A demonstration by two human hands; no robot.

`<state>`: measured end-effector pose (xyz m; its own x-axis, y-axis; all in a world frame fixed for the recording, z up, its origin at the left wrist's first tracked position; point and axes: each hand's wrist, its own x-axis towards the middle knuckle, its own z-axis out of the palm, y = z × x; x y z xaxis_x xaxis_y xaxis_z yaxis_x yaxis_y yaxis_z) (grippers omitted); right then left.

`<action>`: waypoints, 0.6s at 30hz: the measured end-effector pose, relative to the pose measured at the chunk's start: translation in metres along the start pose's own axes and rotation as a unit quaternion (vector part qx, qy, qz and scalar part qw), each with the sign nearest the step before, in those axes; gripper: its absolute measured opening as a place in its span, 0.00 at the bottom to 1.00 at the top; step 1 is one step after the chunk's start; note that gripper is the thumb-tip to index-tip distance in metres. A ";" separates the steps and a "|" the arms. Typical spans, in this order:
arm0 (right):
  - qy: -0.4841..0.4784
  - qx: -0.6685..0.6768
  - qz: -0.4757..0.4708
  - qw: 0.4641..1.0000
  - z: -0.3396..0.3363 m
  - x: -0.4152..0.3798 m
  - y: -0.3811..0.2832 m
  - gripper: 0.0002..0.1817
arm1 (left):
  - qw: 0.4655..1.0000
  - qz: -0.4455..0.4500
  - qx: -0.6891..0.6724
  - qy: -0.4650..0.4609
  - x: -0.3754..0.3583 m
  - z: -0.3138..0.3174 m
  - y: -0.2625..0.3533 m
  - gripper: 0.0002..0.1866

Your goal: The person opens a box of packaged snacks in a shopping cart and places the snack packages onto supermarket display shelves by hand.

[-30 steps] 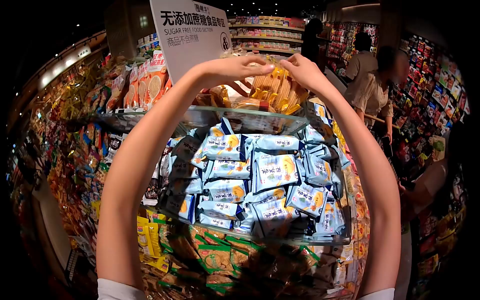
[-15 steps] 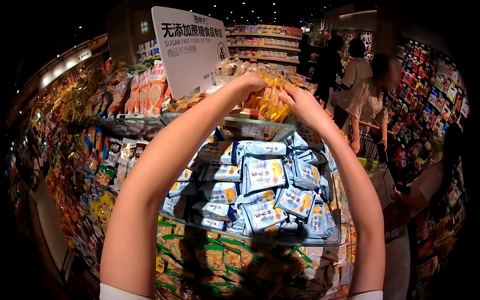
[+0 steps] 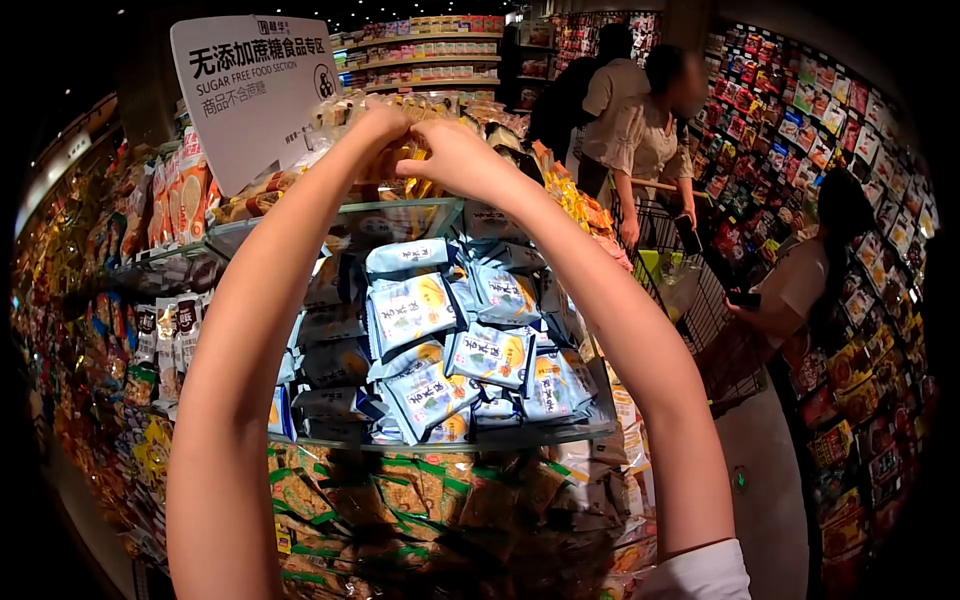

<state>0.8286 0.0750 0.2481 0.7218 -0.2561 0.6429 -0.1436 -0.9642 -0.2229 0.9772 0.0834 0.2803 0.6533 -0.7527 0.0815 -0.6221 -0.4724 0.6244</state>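
Note:
My left hand (image 3: pixel 385 122) reaches into the top shelf among yellow snack packets (image 3: pixel 425 187), its fingers mostly hidden behind the wrist. Close beside it on the right, my right hand (image 3: pixel 450 155) hangs over the same packets, thumb held apart from the fingers, so it looks open. Clear-wrapped packs (image 3: pixel 350 105) lie just behind my hands. Below, between my forearms, a glass-fronted bin holds many light-blue snack packets (image 3: pixel 412 310) in a loose pile.
A white sign (image 3: pixel 258 100) reading "SUGAR FREE FOOD SECTION" stands left of my hands. Green-edged snack bags (image 3: pixel 430 490) fill the lowest bin. At the right, people stand by a shopping cart (image 3: pixel 700 300); one person (image 3: pixel 790 275) holds a phone. Hanging packets (image 3: pixel 835 110) cover the far-right wall.
The view has swung right, so the display sits further left. My hands have come closer together over the top shelf; the right hand's thumb now stands out from its fingers.

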 end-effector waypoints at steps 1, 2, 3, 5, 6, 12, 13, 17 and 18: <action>-0.003 -0.056 -0.021 0.998 0.005 0.002 0.002 0.24 | 1.000 -0.017 0.003 0.007 -0.011 -0.003 0.004 0.42; -0.006 -0.058 -0.020 0.998 0.011 0.002 0.003 0.24 | 1.000 -0.018 0.001 0.004 -0.021 -0.008 0.004 0.42; 0.010 -0.057 -0.010 0.998 0.013 0.001 0.001 0.22 | 0.999 -0.002 -0.023 -0.022 -0.030 -0.012 0.004 0.36; 0.027 -0.062 0.004 0.998 0.012 0.001 -0.002 0.21 | 0.996 0.047 -0.049 -0.052 -0.021 -0.014 -0.008 0.32; 0.007 -0.056 0.020 0.998 0.011 0.001 -0.003 0.21 | 0.993 0.034 -0.087 -0.071 -0.019 -0.017 -0.016 0.32; -0.034 -0.020 0.010 0.999 -0.003 0.004 -0.003 0.33 | 0.986 0.021 -0.095 -0.137 -0.054 -0.050 -0.010 0.35; -0.073 -0.011 0.034 0.997 -0.014 0.003 -0.008 0.34 | 0.985 0.049 -0.095 -0.135 -0.069 -0.061 -0.011 0.36; -0.007 -0.069 0.032 0.997 -0.055 -0.010 -0.031 0.32 | 0.987 0.078 -0.055 -0.128 -0.122 -0.100 0.002 0.35; -0.013 -0.063 0.044 0.997 -0.068 -0.014 -0.041 0.29 | 0.987 0.090 -0.044 -0.129 -0.136 -0.111 0.003 0.34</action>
<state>0.7784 0.1140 0.2979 0.7196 -0.3397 0.6056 -0.2897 -0.9395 -0.1828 0.9345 0.2348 0.3571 0.3970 -0.9178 0.0031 -0.6705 -0.2877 0.6838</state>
